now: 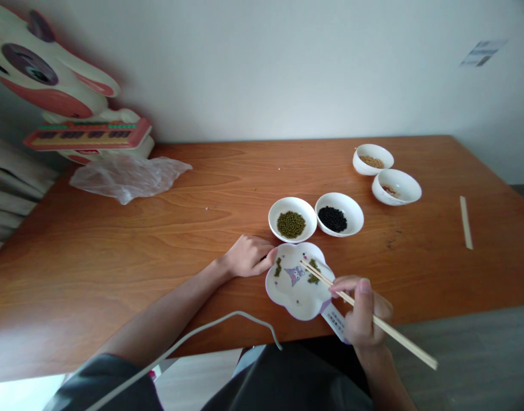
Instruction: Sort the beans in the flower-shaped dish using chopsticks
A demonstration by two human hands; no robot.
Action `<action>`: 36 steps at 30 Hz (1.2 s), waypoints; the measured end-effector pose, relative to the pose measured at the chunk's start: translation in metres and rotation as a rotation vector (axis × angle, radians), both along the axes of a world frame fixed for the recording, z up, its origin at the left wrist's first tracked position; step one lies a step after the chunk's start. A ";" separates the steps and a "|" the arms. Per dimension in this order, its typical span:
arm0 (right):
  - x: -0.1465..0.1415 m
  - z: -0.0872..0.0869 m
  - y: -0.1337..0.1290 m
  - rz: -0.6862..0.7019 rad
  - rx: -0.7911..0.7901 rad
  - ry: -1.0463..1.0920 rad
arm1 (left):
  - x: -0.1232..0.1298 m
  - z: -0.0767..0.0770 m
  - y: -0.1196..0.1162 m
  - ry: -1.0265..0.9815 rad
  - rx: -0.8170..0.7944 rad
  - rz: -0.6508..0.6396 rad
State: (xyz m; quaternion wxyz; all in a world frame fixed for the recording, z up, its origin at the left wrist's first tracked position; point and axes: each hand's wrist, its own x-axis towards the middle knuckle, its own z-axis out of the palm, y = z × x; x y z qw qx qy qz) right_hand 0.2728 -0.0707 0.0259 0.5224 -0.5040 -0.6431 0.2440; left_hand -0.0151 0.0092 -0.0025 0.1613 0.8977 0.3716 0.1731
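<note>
A white flower-shaped plate (302, 305) with a purple rim and a cartoon print lies near the table's front edge. Small clusters of green mung beans (314, 270) sit on its left and right sides. My left hand (250, 257) rests at the plate's left rim, fingers curled and thumb against the edge. In my right hand (367, 311) is a pair of wooden chopsticks (401, 338), tips close together over the plate near the right cluster; nothing is visibly pinched. Just behind stand a white bowl (273, 220) of mung beans and another bowl (357, 220) of black beans.
At the back right are a bowl (388, 155) of yellowish grains and a bowl (411, 191) with a few reddish-brown bits. A pale strip (466, 222) lies far right. A plastic bag (129, 177) and toy piano (91, 137) occupy the back left. A white cable (202, 328) crosses in front.
</note>
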 end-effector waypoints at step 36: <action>0.023 0.020 -0.033 0.093 -0.186 0.037 | -0.001 -0.004 0.001 -0.038 0.011 -0.024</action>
